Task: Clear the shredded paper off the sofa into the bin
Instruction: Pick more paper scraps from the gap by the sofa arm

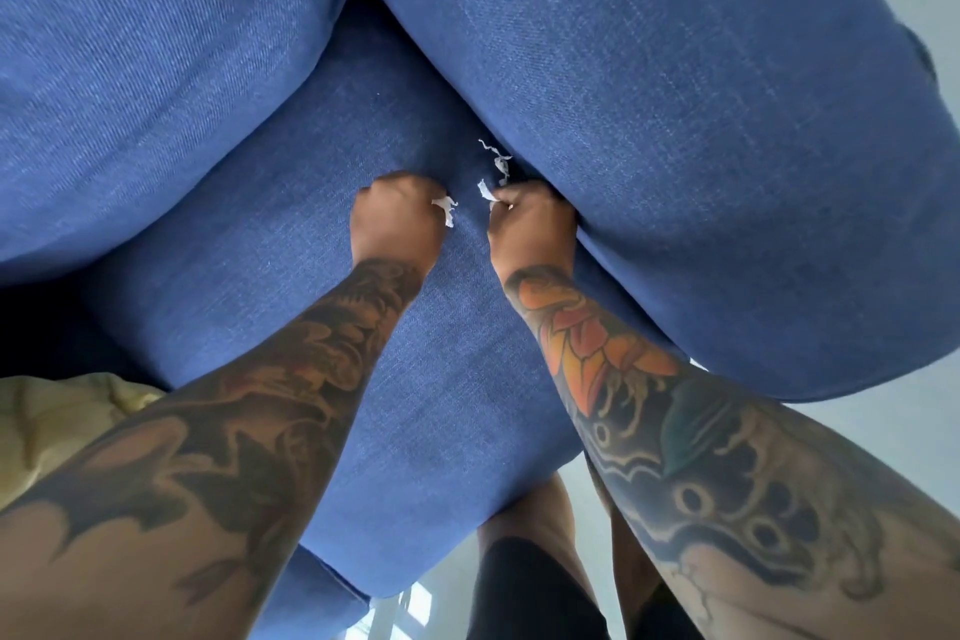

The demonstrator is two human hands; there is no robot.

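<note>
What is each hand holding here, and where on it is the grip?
Both fists hold white shredded paper. The left hand has a scrap poking from its fingers; the right hand pinches a strip by its lower end.

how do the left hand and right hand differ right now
The left hand is out on the open seat cushion; the right hand is pressed against the crease by the armrest. A small scrap sticks out of the left fist; near the right, loose shredded paper trails up the crease. Both are closed on white paper shreds.
</note>
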